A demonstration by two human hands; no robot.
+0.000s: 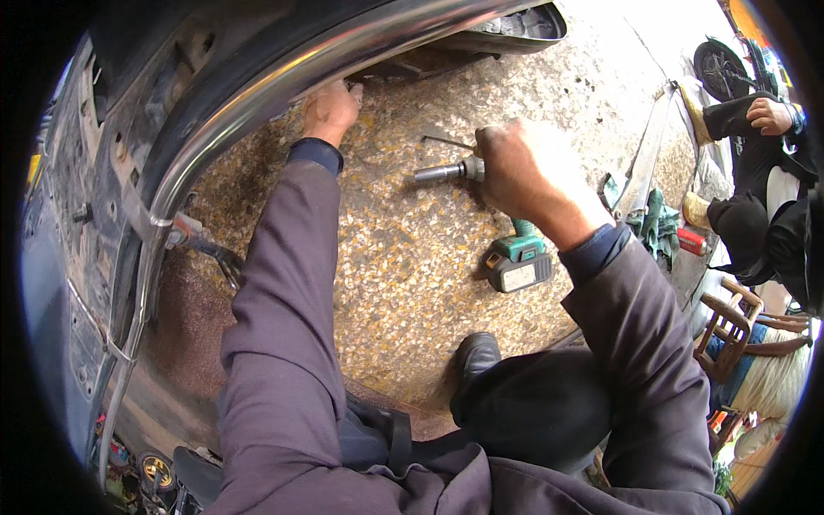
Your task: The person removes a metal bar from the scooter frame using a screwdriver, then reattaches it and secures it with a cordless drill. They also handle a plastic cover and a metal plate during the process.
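My left hand [330, 112] reaches under the curved chrome tube [221, 116] of a vehicle part at the upper left, its fingertips curled at the lower edge; what they grip is unclear. My right hand [528, 172] is closed round a thin dark metal rod [444, 141] pointing left. Directly beneath that hand, partly hidden by it, a green cordless impact wrench [517, 253] with a long socket [438, 172] and black battery lies on the speckled floor. A dark oblong housing [532, 30] sits beyond the tube at the top.
At right, another person [760, 223] in dark clothes sits, a hand on the leg. Nearby are gloves [657, 219], a red can [691, 240], long metal strips [644, 154] and a wooden stool [730, 326]. A hose fitting [193, 236] lies left of my left arm.
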